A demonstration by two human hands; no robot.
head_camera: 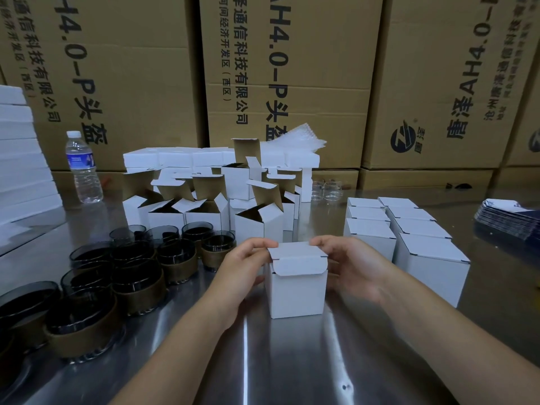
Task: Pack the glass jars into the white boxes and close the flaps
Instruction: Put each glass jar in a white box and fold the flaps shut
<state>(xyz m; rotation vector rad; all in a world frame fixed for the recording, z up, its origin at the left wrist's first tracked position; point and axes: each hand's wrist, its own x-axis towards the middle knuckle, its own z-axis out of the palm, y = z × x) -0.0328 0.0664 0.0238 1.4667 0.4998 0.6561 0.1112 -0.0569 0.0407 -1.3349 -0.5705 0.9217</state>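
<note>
A small white box (pixel 296 290) stands on the steel table (pixel 292 361) in front of me, its top lid folded down with the tuck flap lying over the front face. My left hand (pixel 245 267) holds its left side, fingers curled onto the lid's back left corner. My right hand (pixel 350 267) holds the right side, fingertips on the lid's back right corner. Whatever is inside the box is hidden. Several dark glass jars (pixel 137 276) with brown sleeves stand at the left. Several open white boxes (pixel 204 209) stand behind.
Several closed white boxes (pixel 409 238) stand in rows at the right. A water bottle (pixel 83 168) stands at the back left beside a white stack (pixel 20 159). Two clear glasses (pixel 327 190), a dark card stack (pixel 508 217) and big cardboard cartons (pixel 292 68) fill the back.
</note>
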